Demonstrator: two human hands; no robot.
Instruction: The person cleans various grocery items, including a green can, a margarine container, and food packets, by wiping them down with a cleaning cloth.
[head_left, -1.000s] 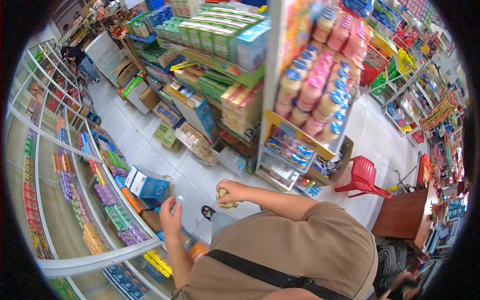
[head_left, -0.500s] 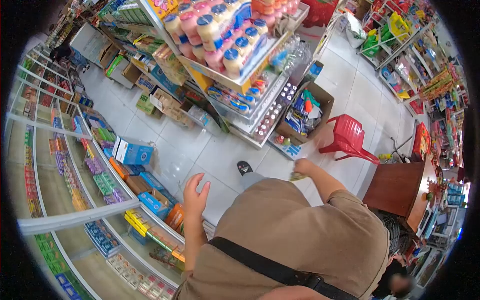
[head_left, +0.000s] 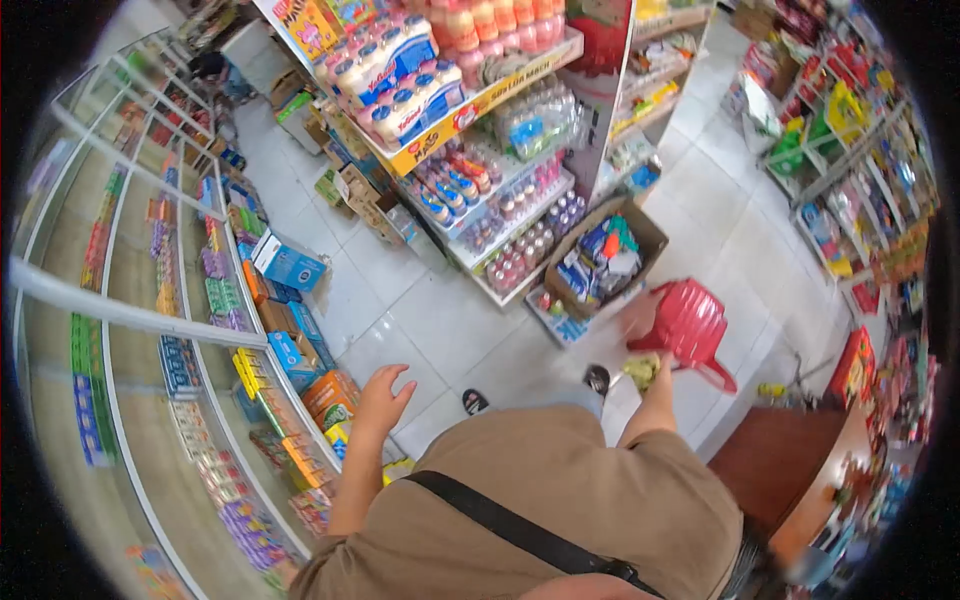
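My right hand point(head_left: 663, 376), out ahead on the right, is closed around a crumpled yellow-green cloth-like thing point(head_left: 641, 371). It overlaps the near side of a red plastic stool point(head_left: 688, 320) in this view. My left hand point(head_left: 383, 399) is raised on the left with its fingers apart and nothing in it. Nearest to that hand are an orange box point(head_left: 330, 398) and the slanted display shelves point(head_left: 215, 330) with rows of small packets. Below, the tips of my dark shoes point(head_left: 475, 402) show on the white tiles.
Ahead stands a shelf rack point(head_left: 480, 105) of bottled drinks. Beside it, an open cardboard box point(head_left: 640, 236) holds mixed packets. A blue box point(head_left: 288, 260) sits along the left shelves. A brown wooden desk point(head_left: 775, 465) is at the right, with stocked racks point(head_left: 850, 170) behind.
My view has shifted, and both shoes now show. My right hand has moved with the yellow-green thing to the stool's near side. My left hand stays raised with its fingers apart.
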